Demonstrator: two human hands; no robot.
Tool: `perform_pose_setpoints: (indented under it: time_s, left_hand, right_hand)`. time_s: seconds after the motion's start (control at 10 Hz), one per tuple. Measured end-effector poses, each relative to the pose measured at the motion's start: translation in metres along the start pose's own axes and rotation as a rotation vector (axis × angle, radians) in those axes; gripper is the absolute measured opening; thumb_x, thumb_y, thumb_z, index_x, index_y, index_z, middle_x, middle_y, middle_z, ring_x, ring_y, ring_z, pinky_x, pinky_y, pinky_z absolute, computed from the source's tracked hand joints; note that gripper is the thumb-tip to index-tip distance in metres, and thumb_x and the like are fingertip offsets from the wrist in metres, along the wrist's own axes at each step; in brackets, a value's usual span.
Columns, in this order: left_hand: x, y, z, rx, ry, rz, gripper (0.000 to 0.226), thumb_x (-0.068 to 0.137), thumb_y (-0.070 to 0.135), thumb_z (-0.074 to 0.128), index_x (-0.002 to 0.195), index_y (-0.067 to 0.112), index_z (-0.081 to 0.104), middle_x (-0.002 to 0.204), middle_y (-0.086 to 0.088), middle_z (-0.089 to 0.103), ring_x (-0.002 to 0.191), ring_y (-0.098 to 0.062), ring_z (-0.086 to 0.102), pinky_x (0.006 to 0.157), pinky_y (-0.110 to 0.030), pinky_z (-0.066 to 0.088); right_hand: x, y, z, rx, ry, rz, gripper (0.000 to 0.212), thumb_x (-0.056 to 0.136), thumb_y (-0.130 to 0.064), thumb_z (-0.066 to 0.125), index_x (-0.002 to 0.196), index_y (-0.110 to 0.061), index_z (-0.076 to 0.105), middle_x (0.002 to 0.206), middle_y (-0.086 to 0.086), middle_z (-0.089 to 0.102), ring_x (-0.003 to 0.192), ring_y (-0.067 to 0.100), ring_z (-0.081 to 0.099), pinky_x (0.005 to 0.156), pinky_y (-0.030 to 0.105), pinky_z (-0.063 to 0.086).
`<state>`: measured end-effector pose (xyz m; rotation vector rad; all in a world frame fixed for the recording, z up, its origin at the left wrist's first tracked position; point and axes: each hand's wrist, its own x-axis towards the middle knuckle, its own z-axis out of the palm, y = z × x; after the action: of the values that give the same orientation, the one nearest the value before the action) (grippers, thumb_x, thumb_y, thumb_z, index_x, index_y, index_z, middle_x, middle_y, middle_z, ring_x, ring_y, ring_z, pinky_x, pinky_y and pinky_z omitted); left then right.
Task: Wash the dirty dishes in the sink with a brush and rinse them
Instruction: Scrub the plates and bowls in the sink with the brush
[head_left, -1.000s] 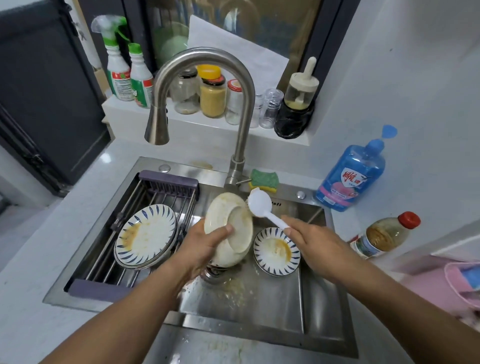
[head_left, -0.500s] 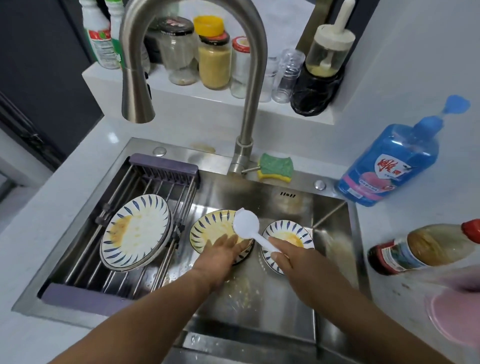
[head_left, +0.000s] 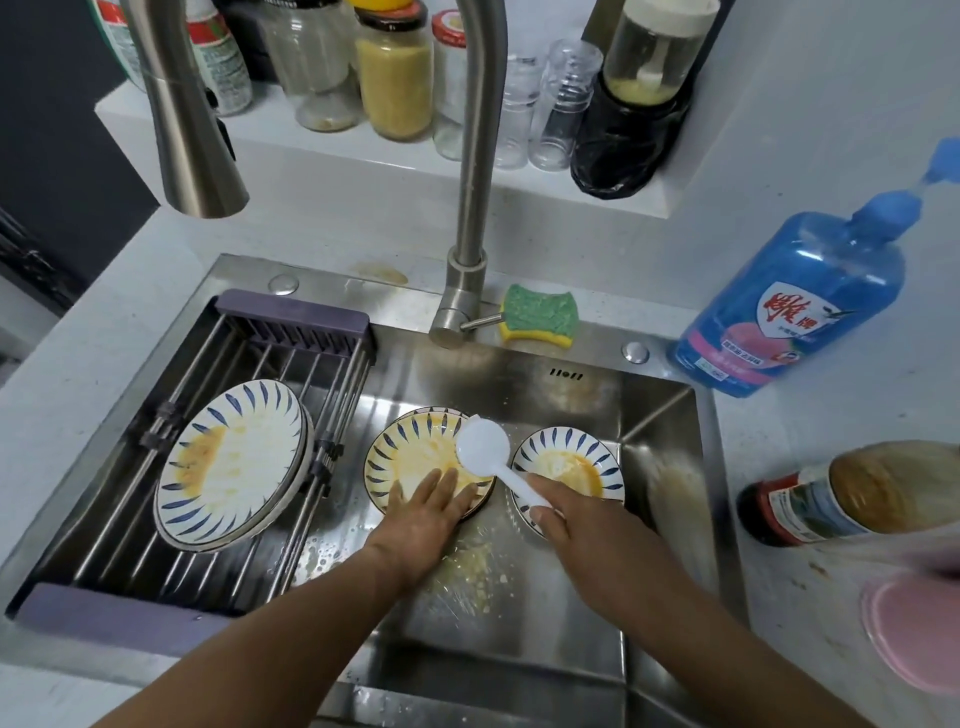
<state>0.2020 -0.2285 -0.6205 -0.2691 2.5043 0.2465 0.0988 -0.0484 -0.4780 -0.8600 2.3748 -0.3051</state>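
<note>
Steel sink (head_left: 519, 384), mid-frame: left hand (head_left: 421, 519) lay flat, fingers straight, on dirty bowl (head_left: 415, 457). Right hand (head_left: 587, 540) gripped brush (head_left: 483, 447); handle ran lower right, head over bowl's right rim.

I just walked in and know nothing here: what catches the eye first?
In the steel sink, the left hand presses flat on a yellow-smeared striped bowl while the right hand grips a white brush over its rim. A smaller dirty bowl sits just right, and a stained plate lies on the rack at left.

Yellow-filled jar (head_left: 395, 78) on ledge (head_left: 332, 156), sauce bottle (head_left: 852, 493), green sponge (head_left: 540, 314)
</note>
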Motion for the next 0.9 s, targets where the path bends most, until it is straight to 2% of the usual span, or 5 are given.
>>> perform_pose_setpoints:
  time_s: [0.4, 0.5, 0.6, 0.7, 0.9]
  left_hand:
    - [0.019, -0.005, 0.025, 0.005, 0.117, 0.068, 0.064, 0.109, 0.039, 0.021, 0.156, 0.030, -0.021, 0.165, -0.008, -0.027, 0.150, -0.025, -0.027, 0.123, -0.047, -0.016]
    - [0.026, 0.007, 0.021, -0.065, 0.367, 0.243, 0.068, 0.104, 0.054, 0.030, 0.161, 0.018, 0.021, 0.167, -0.013, 0.021, 0.154, -0.031, 0.019, 0.125, -0.041, 0.007]
    - [0.032, 0.048, 0.007, -0.405, 0.446, 0.292, 0.035, 0.104, 0.034, 0.042, 0.116, 0.012, 0.066, 0.116, -0.010, 0.065, 0.110, -0.027, 0.060, 0.094, -0.033, 0.049]
    - [0.057, 0.085, -0.003, -0.979, 0.175, -0.108, 0.027, 0.101, 0.023, 0.050, 0.101, 0.004, 0.069, 0.102, -0.019, 0.072, 0.092, -0.035, 0.068, 0.076, -0.036, 0.055]
    - [0.099, 0.107, 0.011, -1.597, 0.003, -0.612, 0.039, 0.097, 0.013, 0.057, 0.134, -0.002, 0.059, 0.132, -0.022, 0.065, 0.116, -0.035, 0.067, 0.090, -0.043, 0.061]
  right_hand:
    - [-0.001, 0.034, 0.015, 0.103, -0.042, 0.187, 0.042, 0.107, -0.039, 0.037, 0.149, -0.037, 0.041, 0.123, 0.001, 0.067, 0.102, 0.022, 0.060, 0.090, 0.034, 0.049]
    - [0.003, 0.036, 0.009, 0.107, -0.049, 0.206, 0.040, 0.108, -0.031, 0.036, 0.147, -0.030, 0.044, 0.122, 0.007, 0.066, 0.102, 0.026, 0.060, 0.087, 0.034, 0.048]
    - [0.008, 0.035, 0.001, 0.075, -0.081, 0.214, 0.040, 0.108, -0.023, 0.034, 0.147, -0.018, 0.043, 0.126, 0.011, 0.062, 0.104, 0.031, 0.061, 0.084, 0.035, 0.049]
    - [0.011, 0.035, -0.004, 0.077, -0.065, 0.209, 0.036, 0.108, -0.021, 0.034, 0.143, -0.016, 0.043, 0.129, 0.013, 0.062, 0.108, 0.034, 0.062, 0.084, 0.037, 0.050]
    - [0.007, 0.044, -0.006, 0.262, 0.014, 0.188, 0.045, 0.104, -0.038, 0.044, 0.149, -0.038, 0.041, 0.113, -0.001, 0.068, 0.096, 0.020, 0.063, 0.089, 0.039, 0.053]
